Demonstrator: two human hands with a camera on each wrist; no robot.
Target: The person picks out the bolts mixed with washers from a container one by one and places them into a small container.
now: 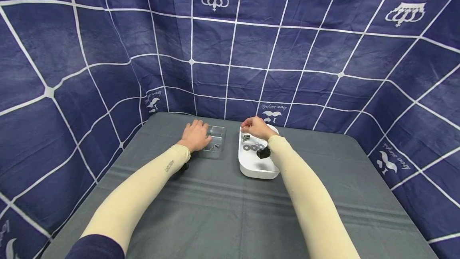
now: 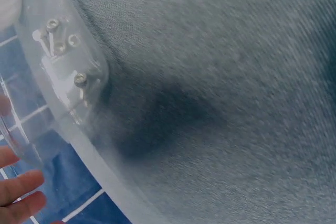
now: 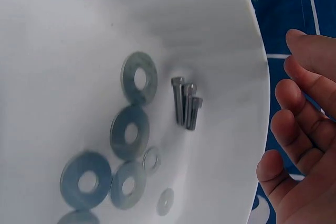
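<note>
Both empty: left hand (image 1: 195, 135), fingers spread, at clear plastic box (image 1: 213, 154); right hand (image 1: 259, 127), loosely curled, at far end of white tray (image 1: 253, 164).

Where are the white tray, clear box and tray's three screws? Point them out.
White tray (image 1: 258, 173), head view: its near wall.
Clear box (image 1: 211, 155), head view: its near wall.
Three screws (image 3: 188, 107), right wrist view: the middle one's shaft.

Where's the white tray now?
In the head view, the white tray stands on the gray table, right of the clear box, with the right hand at its far end.
</note>
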